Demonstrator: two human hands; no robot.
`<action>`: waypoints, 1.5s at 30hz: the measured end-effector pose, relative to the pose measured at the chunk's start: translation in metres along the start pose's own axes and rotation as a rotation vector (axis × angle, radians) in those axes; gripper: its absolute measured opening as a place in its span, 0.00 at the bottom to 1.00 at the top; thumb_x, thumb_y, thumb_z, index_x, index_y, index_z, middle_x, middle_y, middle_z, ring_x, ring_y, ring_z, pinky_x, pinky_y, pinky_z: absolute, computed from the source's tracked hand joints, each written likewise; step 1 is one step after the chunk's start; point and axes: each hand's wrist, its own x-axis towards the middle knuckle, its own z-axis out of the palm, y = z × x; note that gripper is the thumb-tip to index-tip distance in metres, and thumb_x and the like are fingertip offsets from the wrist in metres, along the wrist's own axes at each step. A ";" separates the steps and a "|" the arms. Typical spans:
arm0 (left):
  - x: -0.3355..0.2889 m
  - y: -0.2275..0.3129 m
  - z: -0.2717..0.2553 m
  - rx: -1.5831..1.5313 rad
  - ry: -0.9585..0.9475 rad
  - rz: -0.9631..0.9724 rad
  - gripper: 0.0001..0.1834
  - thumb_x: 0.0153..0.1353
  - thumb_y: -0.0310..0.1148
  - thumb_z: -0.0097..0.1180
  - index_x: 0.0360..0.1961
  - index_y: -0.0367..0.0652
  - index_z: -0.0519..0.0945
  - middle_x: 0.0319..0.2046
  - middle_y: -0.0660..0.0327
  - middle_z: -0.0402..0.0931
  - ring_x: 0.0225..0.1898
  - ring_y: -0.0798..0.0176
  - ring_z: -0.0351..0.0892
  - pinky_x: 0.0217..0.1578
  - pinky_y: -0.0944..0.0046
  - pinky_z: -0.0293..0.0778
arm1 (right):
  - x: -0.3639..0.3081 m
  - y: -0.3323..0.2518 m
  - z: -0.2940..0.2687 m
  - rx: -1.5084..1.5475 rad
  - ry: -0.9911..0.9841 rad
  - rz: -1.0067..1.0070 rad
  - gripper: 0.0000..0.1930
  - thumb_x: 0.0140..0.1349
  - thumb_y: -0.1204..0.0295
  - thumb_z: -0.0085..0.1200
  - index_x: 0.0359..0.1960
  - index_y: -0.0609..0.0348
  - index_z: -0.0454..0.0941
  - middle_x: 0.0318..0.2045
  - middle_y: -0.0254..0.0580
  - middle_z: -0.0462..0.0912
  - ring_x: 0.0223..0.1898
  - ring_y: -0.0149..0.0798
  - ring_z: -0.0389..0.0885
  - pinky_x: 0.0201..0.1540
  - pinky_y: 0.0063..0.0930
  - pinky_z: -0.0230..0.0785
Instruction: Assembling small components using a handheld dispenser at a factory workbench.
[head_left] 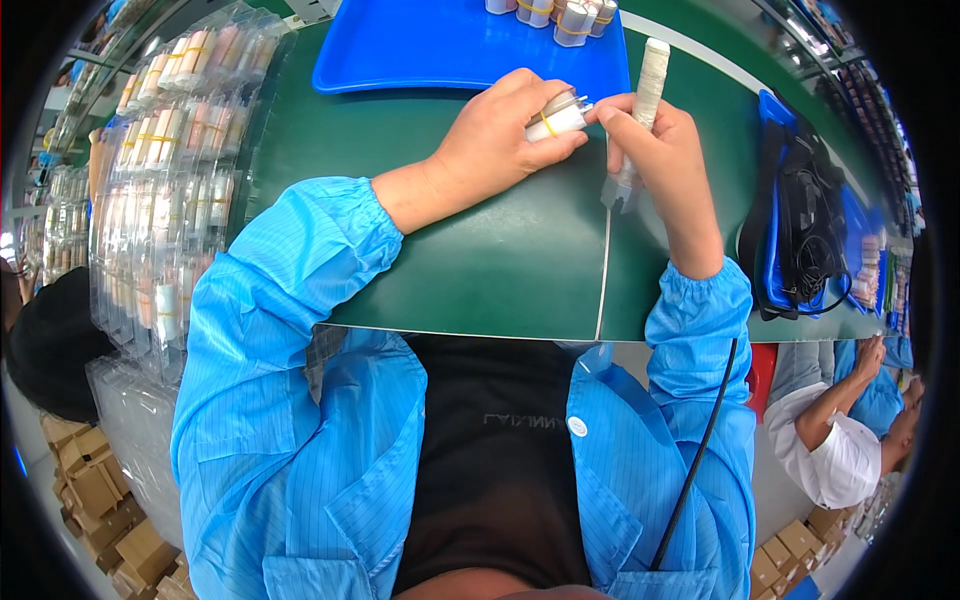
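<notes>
My left hand point(480, 145) is closed around a small bundle of white cylinders point(558, 124), bound with a yellow band and partly wrapped in clear plastic. Thin pale tips stick out of the bundle's right end, where the forefinger and thumb of my right hand point(665, 150) reach or touch them. That same right hand grips a thick cream-coloured stick point(652, 75) that looks wrapped in tape. Its top points away from me, and a greyish, see-through lower end shows below the fingers. Both hands are above the green table point(480, 270), just in front of a blue tray point(450, 45).
Several banded cylinder bundles point(573, 22) stand in the blue tray. Stacked clear plastic trays point(180, 140) of similar cylinders line the left side. At right lie a black bag with cables point(805, 220) and another blue tray point(770, 110). A co-worker in white point(825, 445) sits beyond.
</notes>
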 end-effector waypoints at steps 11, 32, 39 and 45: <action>0.003 0.000 -0.004 -0.079 -0.027 -0.048 0.19 0.55 0.41 0.66 0.44 0.44 0.79 0.32 0.56 0.72 0.35 0.53 0.74 0.35 0.57 0.72 | 0.002 0.007 -0.003 0.196 -0.112 0.039 0.14 0.63 0.62 0.55 0.40 0.58 0.85 0.14 0.27 0.74 0.14 0.19 0.67 0.16 0.15 0.52; 0.002 -0.003 -0.007 0.188 0.071 0.159 0.26 0.50 0.32 0.70 0.51 0.39 0.77 0.39 0.55 0.75 0.36 0.53 0.79 0.34 0.60 0.77 | -0.005 -0.007 -0.001 0.078 -0.095 0.033 0.12 0.64 0.67 0.53 0.42 0.59 0.82 0.16 0.31 0.76 0.18 0.22 0.72 0.20 0.18 0.60; 0.003 -0.004 -0.008 0.286 0.061 0.207 0.27 0.49 0.32 0.71 0.51 0.39 0.77 0.39 0.55 0.75 0.35 0.54 0.79 0.33 0.60 0.78 | -0.004 -0.004 0.002 0.091 -0.096 0.060 0.12 0.64 0.67 0.52 0.41 0.61 0.83 0.16 0.32 0.76 0.17 0.23 0.71 0.20 0.18 0.59; 0.004 -0.003 -0.007 0.205 0.086 0.179 0.26 0.51 0.34 0.70 0.51 0.39 0.77 0.38 0.55 0.75 0.34 0.53 0.79 0.33 0.60 0.77 | 0.004 0.011 -0.001 0.357 -0.142 0.079 0.14 0.63 0.67 0.51 0.43 0.63 0.82 0.15 0.31 0.75 0.13 0.21 0.66 0.16 0.17 0.56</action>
